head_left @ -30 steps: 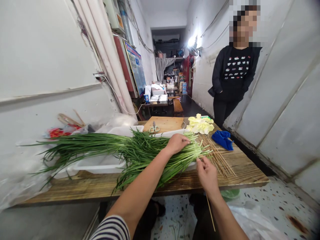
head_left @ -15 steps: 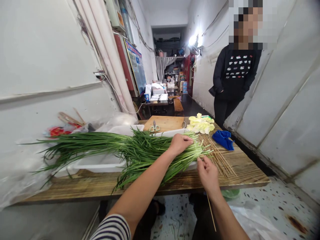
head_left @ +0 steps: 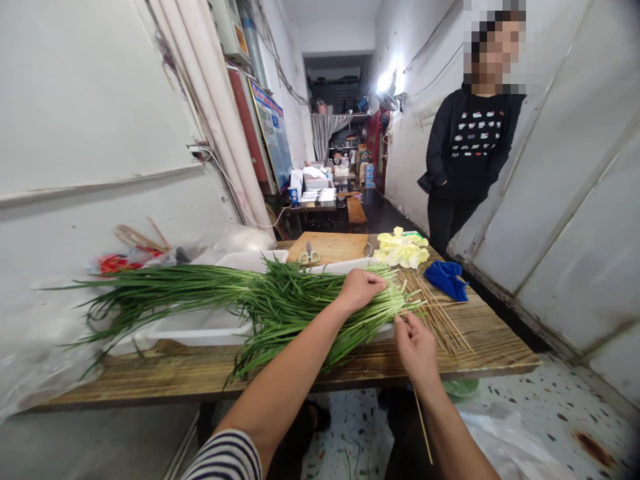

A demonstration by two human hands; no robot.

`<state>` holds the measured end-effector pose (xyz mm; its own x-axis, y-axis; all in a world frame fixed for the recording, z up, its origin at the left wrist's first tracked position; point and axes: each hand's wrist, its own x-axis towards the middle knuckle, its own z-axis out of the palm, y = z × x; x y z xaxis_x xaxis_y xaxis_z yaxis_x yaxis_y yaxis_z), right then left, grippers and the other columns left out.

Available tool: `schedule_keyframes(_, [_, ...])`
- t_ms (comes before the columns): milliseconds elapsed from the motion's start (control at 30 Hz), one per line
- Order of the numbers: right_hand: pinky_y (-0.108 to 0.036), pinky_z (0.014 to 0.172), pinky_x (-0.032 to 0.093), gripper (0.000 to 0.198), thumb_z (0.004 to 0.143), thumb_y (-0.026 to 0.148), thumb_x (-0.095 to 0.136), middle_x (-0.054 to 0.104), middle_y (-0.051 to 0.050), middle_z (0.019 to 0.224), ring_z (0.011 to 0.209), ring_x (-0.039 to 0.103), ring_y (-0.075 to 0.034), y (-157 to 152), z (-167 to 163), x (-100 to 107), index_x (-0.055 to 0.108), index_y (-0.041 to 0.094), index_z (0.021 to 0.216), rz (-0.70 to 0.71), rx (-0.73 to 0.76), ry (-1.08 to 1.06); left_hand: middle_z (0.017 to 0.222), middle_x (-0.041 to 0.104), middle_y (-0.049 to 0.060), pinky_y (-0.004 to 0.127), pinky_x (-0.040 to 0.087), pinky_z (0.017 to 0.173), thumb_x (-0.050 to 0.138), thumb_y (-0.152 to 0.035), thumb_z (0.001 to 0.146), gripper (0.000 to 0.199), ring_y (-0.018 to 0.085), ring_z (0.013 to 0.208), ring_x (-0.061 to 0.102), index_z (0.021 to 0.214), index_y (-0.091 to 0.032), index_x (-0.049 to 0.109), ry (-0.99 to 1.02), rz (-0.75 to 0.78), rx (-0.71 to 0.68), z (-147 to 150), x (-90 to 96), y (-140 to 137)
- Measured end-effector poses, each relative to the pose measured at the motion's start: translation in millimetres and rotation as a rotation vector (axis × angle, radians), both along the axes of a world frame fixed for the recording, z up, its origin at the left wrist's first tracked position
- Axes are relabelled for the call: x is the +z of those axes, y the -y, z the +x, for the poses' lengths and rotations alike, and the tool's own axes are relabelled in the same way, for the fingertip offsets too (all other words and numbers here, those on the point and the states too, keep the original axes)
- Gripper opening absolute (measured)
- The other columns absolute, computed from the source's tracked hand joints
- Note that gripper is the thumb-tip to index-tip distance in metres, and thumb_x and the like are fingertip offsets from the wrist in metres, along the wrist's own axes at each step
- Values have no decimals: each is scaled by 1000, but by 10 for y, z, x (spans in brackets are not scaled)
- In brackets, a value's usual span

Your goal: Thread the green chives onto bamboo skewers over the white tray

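A large pile of garlic chives point(head_left: 295, 293) lies across white trays, with its pale stem ends to the right. My left hand point(head_left: 361, 288) rests over the stems, fingers pinched together on some chives. At the near edge of the stem ends, my right hand point(head_left: 416, 343) is closed on a thin bamboo skewer point(head_left: 423, 427). The skewer's long end sticks out below the hand, past the table edge; its other end is hidden by the fingers. Many loose skewers point(head_left: 443, 320) are spread on the table just right of the stems.
A wooden board point(head_left: 330, 245) with green-handled scissors point(head_left: 309, 255) lies behind the chives. Yellow cabbage leaves point(head_left: 400, 250) and a blue cloth point(head_left: 447, 279) sit at the right. White trays point(head_left: 200, 331) are under the chives. A person point(head_left: 473, 147) stands beyond the table by the wall.
Both hands stay almost where they were, on the chives and the skewer. The standing person's head has shifted slightly.
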<state>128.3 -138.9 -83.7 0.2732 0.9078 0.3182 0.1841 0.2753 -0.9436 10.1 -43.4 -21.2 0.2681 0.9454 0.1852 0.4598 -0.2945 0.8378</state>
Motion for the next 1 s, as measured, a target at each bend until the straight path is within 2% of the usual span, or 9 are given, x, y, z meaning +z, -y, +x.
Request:
schedule_keyframes(400, [-21,41,28,37,81,41,49,43,5,49,42,36,-10,2,7,-15,62,9,94,5,6,11,86,73,9,27,49,74,64,-24,70,25,19,80,66,86,-8,73,28,-1,-4,-4,-24,-5])
schedule_keyframes(800, [-22,39,26,40,81,42,48,34,8,44,39,31,-9,15,-2,6,63,9,97,-2,-10,7,85,73,6,26,49,74,63,-25,70,24,17,79,65,86,-10,74,9,-28,-5,-7,-10,-6])
schedule_keyframes(1000, [-22,42,30,39,81,41,49,41,6,46,42,38,-11,10,2,0,62,9,97,6,-1,3,86,73,8,26,49,74,63,-24,70,26,18,80,65,88,-9,73,14,-37,-6,-6,-3,4])
